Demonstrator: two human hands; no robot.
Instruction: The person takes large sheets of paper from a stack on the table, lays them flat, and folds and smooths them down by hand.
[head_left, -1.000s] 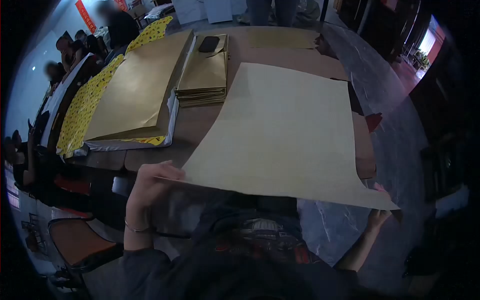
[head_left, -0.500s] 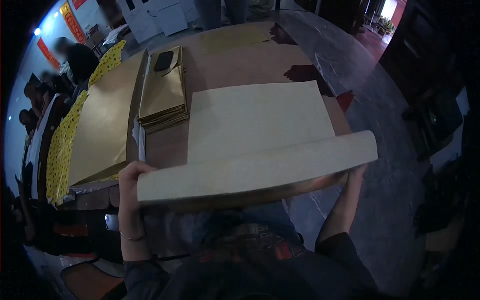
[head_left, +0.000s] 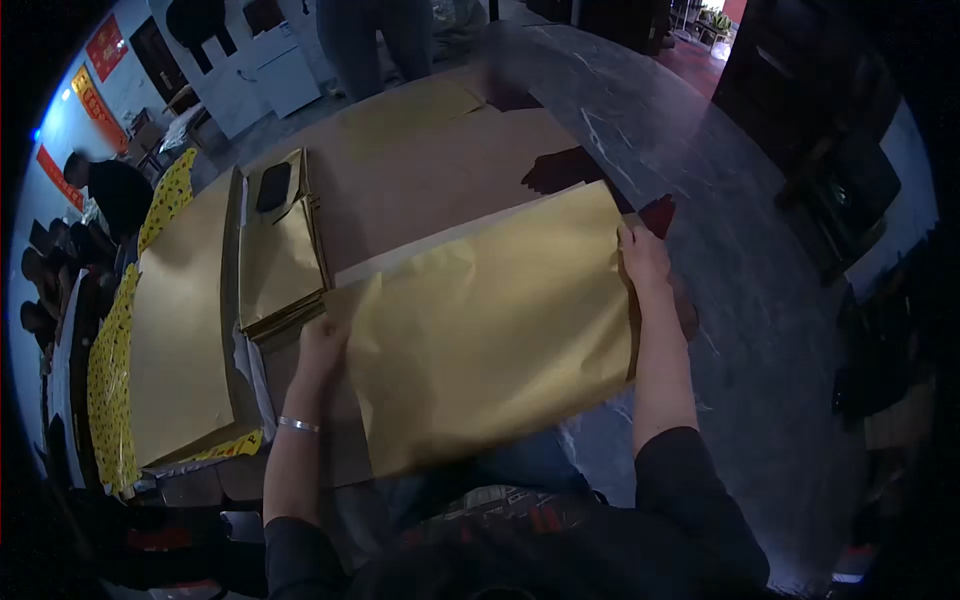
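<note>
A large sheet of gold paper stretches between my two hands, gold face up, its near edge hanging over the table's edge towards my lap. My left hand is closed on the sheet's left edge, beside the folded gold stack. With fingers curled over the far right corner, my right hand grips the other side. A strip of a pale sheet shows along the far edge, lying on the brown table.
A black phone lies on the folded stack. Larger gold sheets rest on yellow patterned cloth at the left. Dark red scraps lie by the table's right edge. Several people, one in black, are at the far left; someone's legs stand beyond the table.
The sheet was curved up with its pale underside showing; now it lies lower, gold side up, over most of the pale sheet. Both hands moved forward, and the view shifted.
</note>
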